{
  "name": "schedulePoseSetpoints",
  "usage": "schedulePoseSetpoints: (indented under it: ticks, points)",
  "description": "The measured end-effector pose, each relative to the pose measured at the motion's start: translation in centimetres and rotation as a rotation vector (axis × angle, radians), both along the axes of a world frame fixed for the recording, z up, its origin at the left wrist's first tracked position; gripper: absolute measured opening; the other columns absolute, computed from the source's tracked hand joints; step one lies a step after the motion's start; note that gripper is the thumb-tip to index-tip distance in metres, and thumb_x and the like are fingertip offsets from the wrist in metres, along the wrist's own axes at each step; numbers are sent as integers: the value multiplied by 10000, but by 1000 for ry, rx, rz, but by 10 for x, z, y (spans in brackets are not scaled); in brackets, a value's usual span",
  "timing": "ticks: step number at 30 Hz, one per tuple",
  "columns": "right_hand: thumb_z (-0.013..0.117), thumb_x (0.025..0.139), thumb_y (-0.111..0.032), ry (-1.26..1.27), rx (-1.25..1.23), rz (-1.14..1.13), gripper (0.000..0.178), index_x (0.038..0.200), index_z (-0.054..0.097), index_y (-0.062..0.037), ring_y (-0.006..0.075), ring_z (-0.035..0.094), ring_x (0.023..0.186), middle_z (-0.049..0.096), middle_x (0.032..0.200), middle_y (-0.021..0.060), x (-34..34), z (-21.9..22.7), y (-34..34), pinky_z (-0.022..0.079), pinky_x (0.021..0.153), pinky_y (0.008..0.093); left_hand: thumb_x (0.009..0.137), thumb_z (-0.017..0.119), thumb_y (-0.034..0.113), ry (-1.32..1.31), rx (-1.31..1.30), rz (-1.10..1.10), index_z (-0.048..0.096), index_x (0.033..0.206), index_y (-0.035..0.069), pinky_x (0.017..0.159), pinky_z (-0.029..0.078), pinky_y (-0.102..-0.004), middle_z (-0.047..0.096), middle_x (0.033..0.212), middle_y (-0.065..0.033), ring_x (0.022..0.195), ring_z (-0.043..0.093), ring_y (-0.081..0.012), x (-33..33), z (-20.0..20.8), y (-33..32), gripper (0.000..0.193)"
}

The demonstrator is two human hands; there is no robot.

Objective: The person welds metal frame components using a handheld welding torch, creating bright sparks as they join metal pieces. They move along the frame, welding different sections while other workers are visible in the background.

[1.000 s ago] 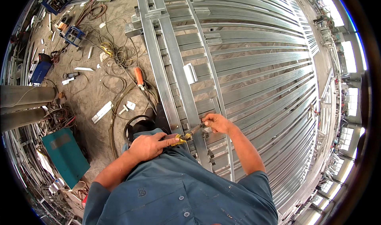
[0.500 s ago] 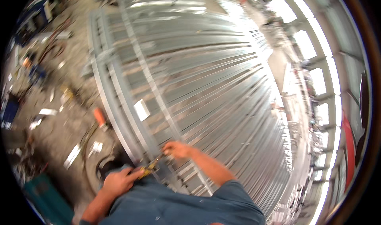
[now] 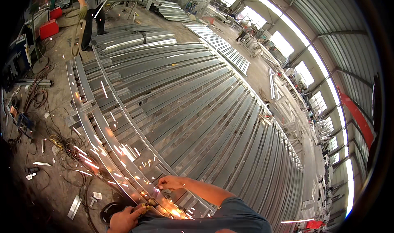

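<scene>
My left hand point(image 3: 124, 220) is closed around a yellow and brass tool, apparently a welding electrode holder point(image 3: 144, 207), at the bottom of the view. Past it, a bright orange glow point(image 3: 176, 212) lights the metal, and sparks streak up and left. My right hand point(image 3: 171, 183) is closed, its fingertips pinched together just above the near end of the metal rails point(image 3: 107, 136). A small violet light shows by those fingertips; what they hold is too small to make out. Long grey metal profiles point(image 3: 197, 99) lie side by side beyond the rails.
Cables point(image 3: 61, 148) and metal scraps point(image 3: 74, 207) litter the floor on my left. A person point(image 3: 92, 11) in gloves stands at the far left near a red box point(image 3: 49, 29). Another person point(image 3: 245, 33) bends over work far off. A red strip point(image 3: 356, 120) hangs at right.
Sparks and an orange glow have appeared near my hands. My view has tilted up, so both hands sit lower in it and the people at the far end show.
</scene>
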State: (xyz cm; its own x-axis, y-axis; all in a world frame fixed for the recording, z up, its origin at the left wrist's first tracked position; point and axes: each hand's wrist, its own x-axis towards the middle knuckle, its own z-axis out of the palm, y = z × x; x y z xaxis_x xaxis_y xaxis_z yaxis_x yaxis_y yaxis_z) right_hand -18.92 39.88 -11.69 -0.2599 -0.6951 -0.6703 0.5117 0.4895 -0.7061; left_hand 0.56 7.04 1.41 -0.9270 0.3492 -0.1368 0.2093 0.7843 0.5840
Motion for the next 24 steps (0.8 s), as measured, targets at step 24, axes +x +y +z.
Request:
schedulePoseSetpoints:
  ticks: [24]
  points:
    - [660,1005,-187,142,217,51,241,1212,668,-65,65,486,580,667,875,5,-1,19,-6,398,491,256,771,757,173,7,-8,-26,509,1492,447,556,599,-383,639,1245,-59,668,703,-277,11,3,-7,810]
